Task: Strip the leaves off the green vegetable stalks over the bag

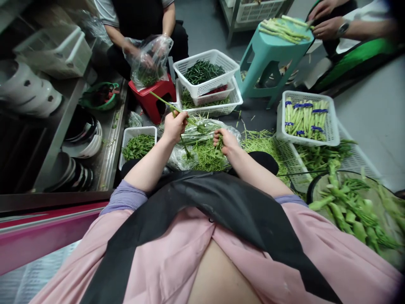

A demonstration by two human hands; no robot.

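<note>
My left hand [176, 126] is closed around a long green stem [162, 99], whose thin end points up and left while leafy parts hang below the fist. To its right, my right hand [224, 141] is curled round some small green leafy pieces [219, 145]. Beneath and between both hands lies a heap of thin green stems [207, 155], with clear plastic bags [202, 130] around it. A white basket of leafy greens [138, 146] stands left of the heap, by my left forearm.
Stacked white baskets hold green chillies [204, 71]. At right are a basket of bundled stalks [306, 118] and thick green stalks [357, 211]. A person handles a bag on a red stool [151, 101]; another works at a teal stool [268, 55]. Metal shelving [74, 97] stands left.
</note>
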